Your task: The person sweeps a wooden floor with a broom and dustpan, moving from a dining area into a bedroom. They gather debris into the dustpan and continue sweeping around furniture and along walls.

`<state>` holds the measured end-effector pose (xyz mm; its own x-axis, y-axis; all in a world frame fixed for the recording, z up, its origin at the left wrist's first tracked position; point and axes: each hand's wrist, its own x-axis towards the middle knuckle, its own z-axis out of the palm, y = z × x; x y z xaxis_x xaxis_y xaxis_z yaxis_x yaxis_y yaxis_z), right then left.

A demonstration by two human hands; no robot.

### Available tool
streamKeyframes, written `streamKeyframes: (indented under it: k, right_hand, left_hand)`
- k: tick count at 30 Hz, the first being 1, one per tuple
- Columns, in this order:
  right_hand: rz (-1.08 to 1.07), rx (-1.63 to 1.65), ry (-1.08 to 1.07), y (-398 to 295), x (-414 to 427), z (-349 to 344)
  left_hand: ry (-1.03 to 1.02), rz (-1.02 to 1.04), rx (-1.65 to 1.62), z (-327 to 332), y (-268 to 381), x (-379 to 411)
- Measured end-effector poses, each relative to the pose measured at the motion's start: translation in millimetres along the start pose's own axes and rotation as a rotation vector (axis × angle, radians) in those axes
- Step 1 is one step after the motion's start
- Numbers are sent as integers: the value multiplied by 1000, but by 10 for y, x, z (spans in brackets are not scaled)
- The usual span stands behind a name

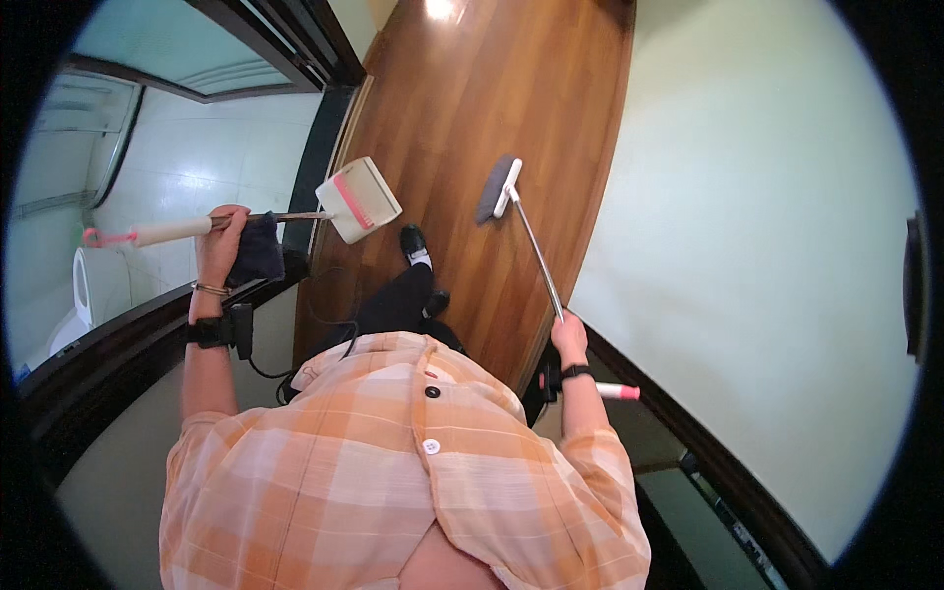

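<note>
My left hand (223,240) grips the metal handle of a long-handled dustpan, whose white pan (360,200) with a pink strip hangs over the edge of the doorway threshold. A dark cloth (258,249) dangles from the same hand. In my right hand (570,339) is the metal shaft (540,258) of a broom with a white head and grey bristles (494,190). The bristles are over the wooden floor, right of the dustpan. The white and pink end of the broom handle (618,391) shows behind my right wrist.
Wooden flooring (501,88) runs ahead between a pale wall (737,184) on the right and a dark door frame (339,51) on the left. Through the doorway are a tiled floor (214,155) and a toilet (99,287). My shoe (413,240) is near the pan. A cable (269,372) hangs from my left wrist device.
</note>
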<state>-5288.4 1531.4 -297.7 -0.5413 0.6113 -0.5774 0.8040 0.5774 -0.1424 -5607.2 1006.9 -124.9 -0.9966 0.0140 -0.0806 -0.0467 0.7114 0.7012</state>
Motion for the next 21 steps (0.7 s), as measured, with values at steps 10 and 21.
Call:
streamKeyframes:
  k: [10,21]
  right_hand:
    - [-277,-125,-114,-130,404,-440]
    - [-359,-588,6,-699,1457,-1481]
  left_hand:
    - [168,-11,153,40,261,-35]
    - [159,-172,99,25,302,-100]
